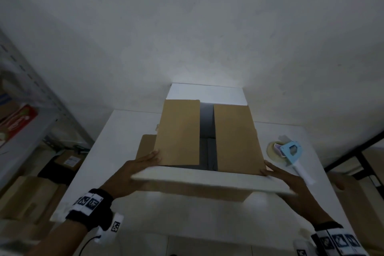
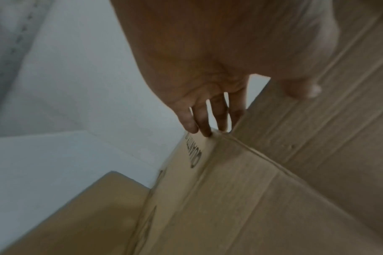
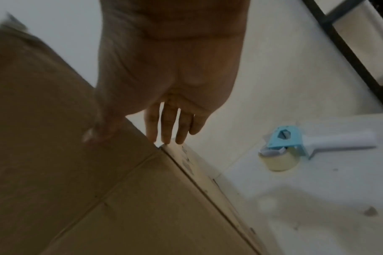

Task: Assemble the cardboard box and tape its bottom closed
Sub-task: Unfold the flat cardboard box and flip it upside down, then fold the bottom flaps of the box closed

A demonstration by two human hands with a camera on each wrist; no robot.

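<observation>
The brown cardboard box (image 1: 178, 131) stands on the white table (image 1: 116, 151) with its upper flaps raised. Two brown flaps lean toward each other with a dark gap between them. A pale flap (image 1: 207, 181) lies out toward me and a white one (image 1: 205, 93) stands at the far side. My left hand (image 1: 143, 164) is at the near left corner, its straight fingers (image 2: 203, 124) along the box's side and its thumb on the left flap (image 2: 317, 138). My right hand (image 1: 278, 174) mirrors it at the near right corner, fingers (image 3: 166, 127) straight and thumb on the right flap (image 3: 44, 103).
A blue tape dispenser (image 1: 291, 150) with a white handle and a tape roll lies on the table right of the box, also in the right wrist view (image 3: 295, 146). A metal shelf (image 1: 25, 110) and floor cartons (image 1: 27, 195) are at the left. A black frame (image 1: 353, 151) stands at the right.
</observation>
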